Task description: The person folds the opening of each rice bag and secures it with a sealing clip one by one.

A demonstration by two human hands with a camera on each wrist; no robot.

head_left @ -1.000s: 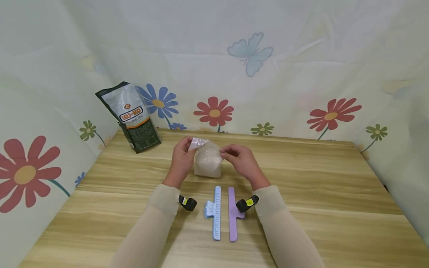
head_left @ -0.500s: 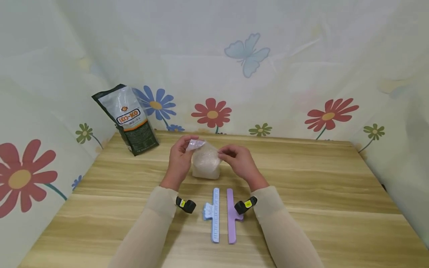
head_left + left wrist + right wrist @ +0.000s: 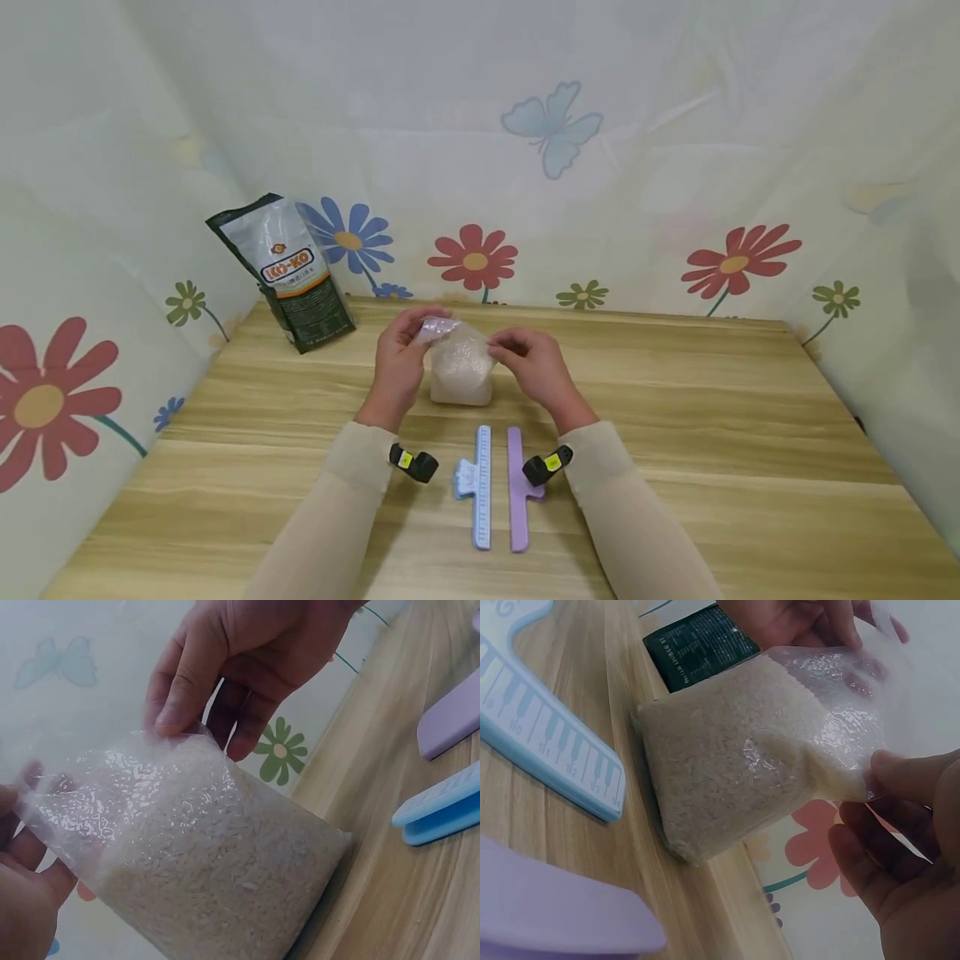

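Head view: rice bag (image 3: 461, 375) upright on the bench (image 3: 675, 417), base down, film top up — long axis roughly vertical. Left hand (image 3: 397, 358) at its upper left, right hand (image 3: 536, 362) at its upper right. Blue clip (image 3: 483, 487) and purple clip (image 3: 518, 504) lie nearer the person, bars pointing toward the bag; a black wrist camera (image 3: 546, 465) partly covers the purple one. Dark pouch (image 3: 300, 287) (lettered "KO-KO") tilts at far left, before flowered cloth (image 3: 660, 192).

Left wrist view: right fingers pinch the film edge. Film clear, glossy, crinkled; pale slender grains packed below.

Right wrist view: left fingers pinch the opposite top corner — base boxy, squared.
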